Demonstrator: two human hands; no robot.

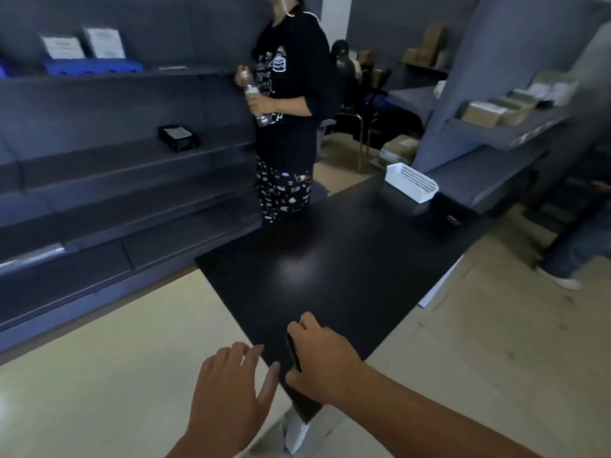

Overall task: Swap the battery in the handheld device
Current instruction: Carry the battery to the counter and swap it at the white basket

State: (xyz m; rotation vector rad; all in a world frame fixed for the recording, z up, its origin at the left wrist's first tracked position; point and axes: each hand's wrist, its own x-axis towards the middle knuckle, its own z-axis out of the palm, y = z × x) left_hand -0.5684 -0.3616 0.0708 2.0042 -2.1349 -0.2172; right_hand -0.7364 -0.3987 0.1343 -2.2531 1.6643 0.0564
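Head view: right hand (322, 357) is gripping a dark slim device (293, 356) at the table's (330, 259) near corner; left hand (231, 385), spread and empty, should be steadying it.

Upper centre, a person (287, 104) in dark clothes holds a clear bottle (254, 97). A white basket (411, 182) sits on the black surface (330, 259), upper right.

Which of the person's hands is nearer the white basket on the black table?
Right. The right hand, gripping a thin dark device, is over the table's near corner; the basket sits at the far end. The left hand hovers further left, off the table edge.
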